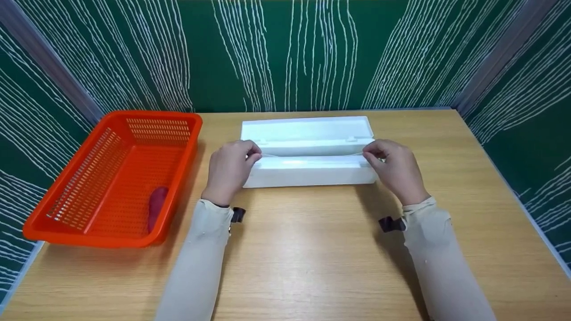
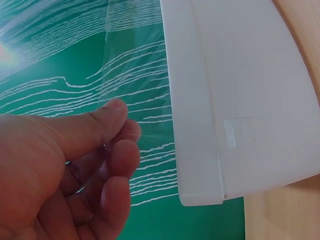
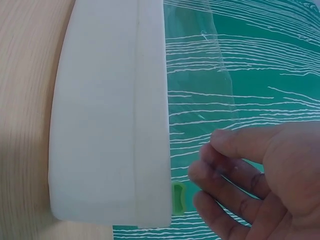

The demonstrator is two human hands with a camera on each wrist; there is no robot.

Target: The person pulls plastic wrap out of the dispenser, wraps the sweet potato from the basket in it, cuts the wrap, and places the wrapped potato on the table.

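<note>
L hand: thumb and index tip pinched together on a corner of the clear, thin plastic film, other fingers loosely curled. R hand same, thumb & index nipping the opp. corner, no gap showing betw. the tips. Film spans betw. the two hands along the long, white, rectangular box, which sits approx. mid-bench, one hand near each end. Box's white hinged lid is open, tipped back on the far side. Small green plastic tab at the R end (seen best from the R wrist). Beige sleeves on both arms, dark bands at the wrists. To the L, on the light wood bench, an orange plastic basket w/ slotted sides; dark-red, elongated object inside, against its R wall. Green, white-streaked walls behind & at the sides.
</note>
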